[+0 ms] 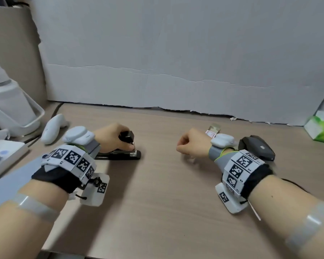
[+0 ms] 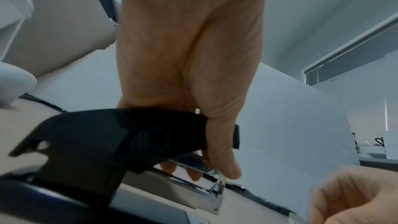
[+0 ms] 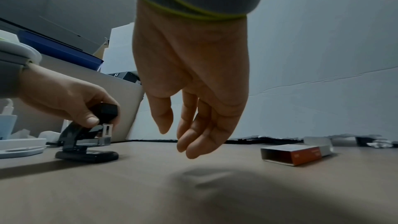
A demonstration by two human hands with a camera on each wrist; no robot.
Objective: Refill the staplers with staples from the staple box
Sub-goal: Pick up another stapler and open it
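A black stapler point(image 1: 120, 155) lies on the brown table point(image 1: 166, 193) at the left. My left hand point(image 1: 125, 143) grips its raised top cover point(image 2: 129, 134), the thumb down by the metal staple channel point(image 2: 206, 188). The right wrist view shows the same stapler point(image 3: 86, 144) with its cover tilted up. My right hand point(image 1: 180, 148) hovers over the middle of the table, and its fingers point(image 3: 193, 134) hang loosely curled and hold nothing. An open red and white staple box point(image 3: 295, 154) lies behind the right hand, partly hidden in the head view point(image 1: 212, 130). A second black stapler point(image 1: 258, 148) sits beside my right wrist.
A white cardboard wall point(image 1: 176, 71) closes off the back of the table. At the left stand a white bin with a bottle point(image 1: 17, 109), a white handheld device point(image 1: 52, 129) and a white box point(image 1: 4, 156). A green pack point(image 1: 320, 128) lies at the far right.
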